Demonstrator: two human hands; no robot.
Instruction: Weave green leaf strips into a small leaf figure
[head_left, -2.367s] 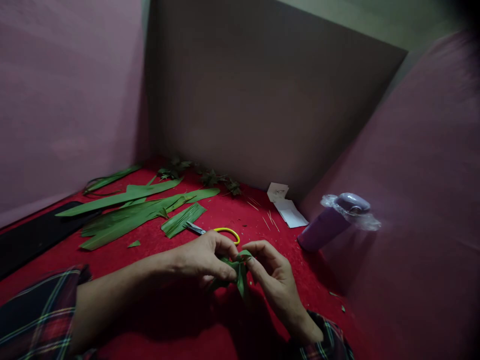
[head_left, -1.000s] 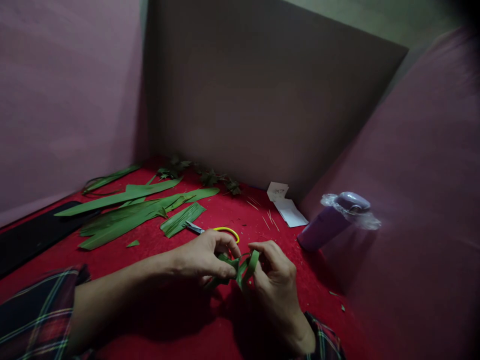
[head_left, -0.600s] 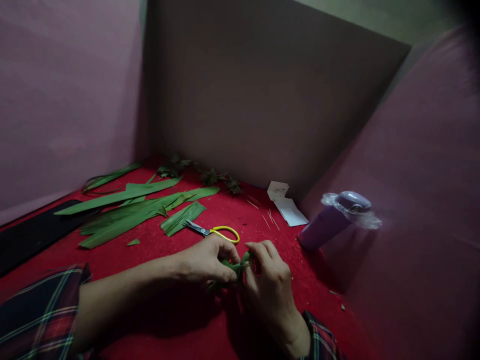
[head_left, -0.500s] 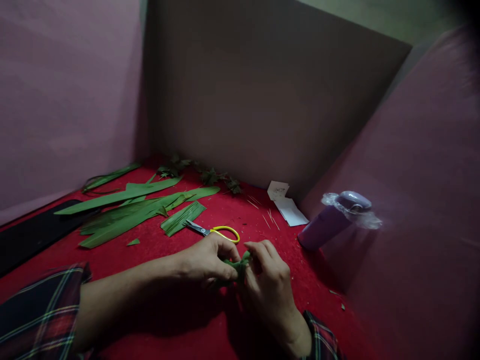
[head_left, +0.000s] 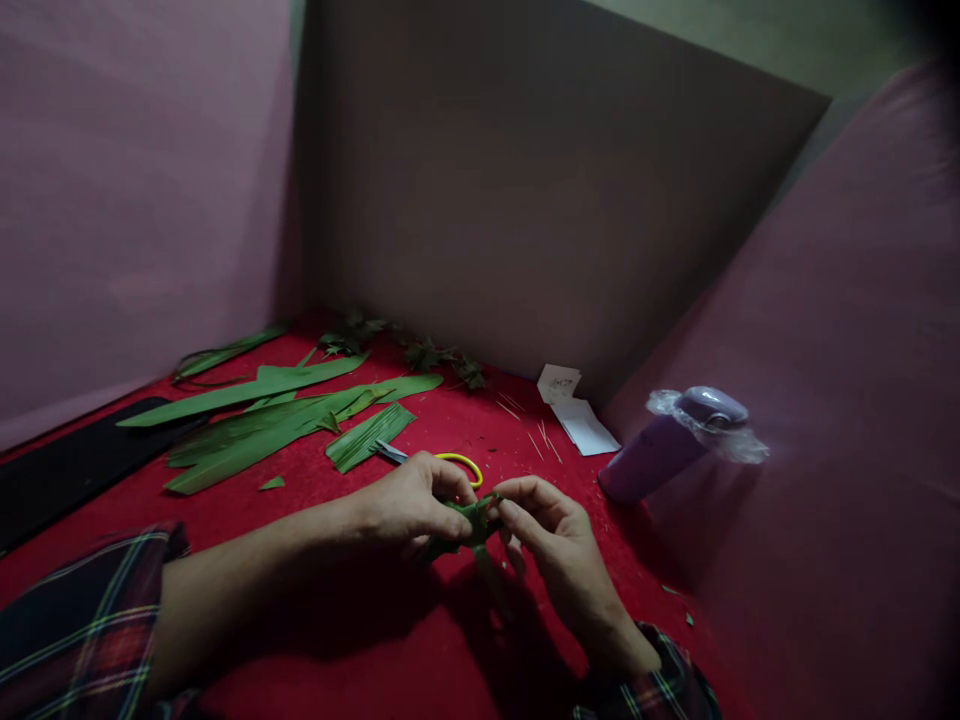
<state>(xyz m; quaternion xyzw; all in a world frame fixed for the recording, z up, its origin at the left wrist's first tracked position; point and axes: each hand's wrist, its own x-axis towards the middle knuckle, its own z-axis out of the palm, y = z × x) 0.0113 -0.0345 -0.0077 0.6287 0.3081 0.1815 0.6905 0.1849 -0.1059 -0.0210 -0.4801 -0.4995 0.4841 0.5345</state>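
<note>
Between my two hands is a folded green leaf (head_left: 478, 518), with a narrow strip hanging down from it. My left hand (head_left: 416, 505) grips its left side between thumb and fingers. From the right, my right hand (head_left: 551, 530) pinches the upper right end of the leaf with thumb and forefinger. Just behind my left hand lie scissors (head_left: 463, 462) with yellow handles, partly hidden by that hand. Their blades rest by a cut piece of striped leaf (head_left: 370, 437).
Long green leaves (head_left: 300, 425) spread over the red cloth (head_left: 300, 640) at left, beside a black flat object (head_left: 82, 465). Leafy sprigs (head_left: 427, 353) lie at the back. Thin sticks (head_left: 541, 438), white papers (head_left: 585, 425) and a purple tumbler (head_left: 652, 455) with plastic wrap stand right.
My right hand has shifted slightly right and turned, its thumb and forefinger now at the leaf's end. More of the leaf and its hanging strip show. The left hand has risen slightly.
</note>
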